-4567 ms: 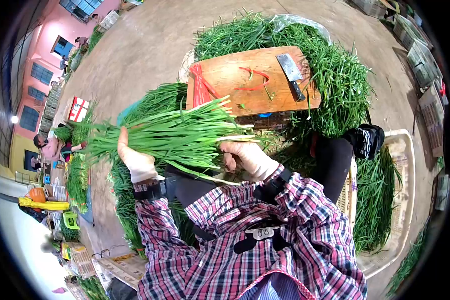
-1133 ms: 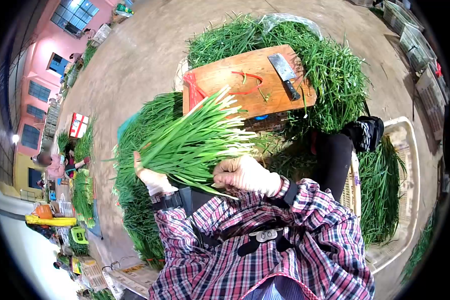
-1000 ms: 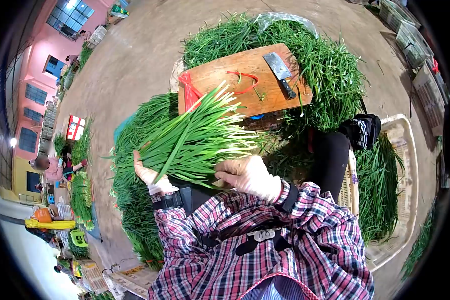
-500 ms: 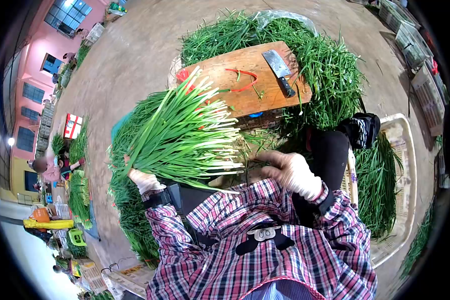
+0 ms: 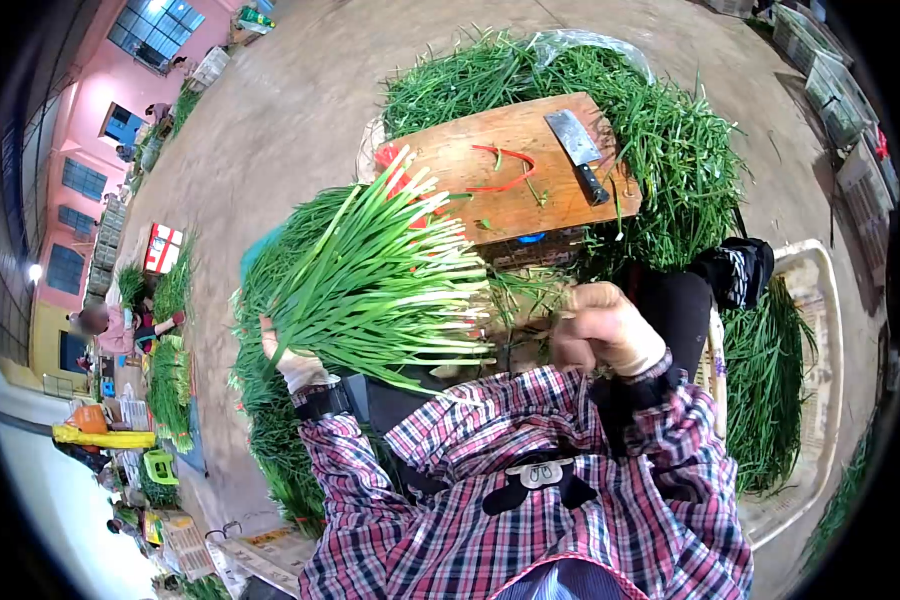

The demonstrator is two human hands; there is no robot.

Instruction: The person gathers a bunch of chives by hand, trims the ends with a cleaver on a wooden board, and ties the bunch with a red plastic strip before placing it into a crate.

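My left hand (image 5: 292,358) is wrapped round the leafy end of a large bundle of green stalks (image 5: 380,290), whose pale ends fan out to the right. Over the gap right of those ends, my right hand (image 5: 606,328) is raised with its fingers curled; whether anything small is between them is hidden by blur. Beyond the bundle stands a wooden board (image 5: 460,150) bearing a cleaver (image 5: 576,150) with a black handle and a loose red strip (image 5: 515,172). Part of something red shows behind the bundle at the board's left corner.
Heaped greens (image 5: 670,150) surround the board's far and right sides. A pale crate (image 5: 832,350) with greens stands right of my leg. More stalks (image 5: 280,450) lie under my left forearm. A person (image 5: 118,330) sits at far left; crates (image 5: 840,100) line the upper right.
My right hand has moved slightly right and its fingers have curled in. The view has shifted, so the board and bundle appear further right and lower. My left hand still grips the bundle.
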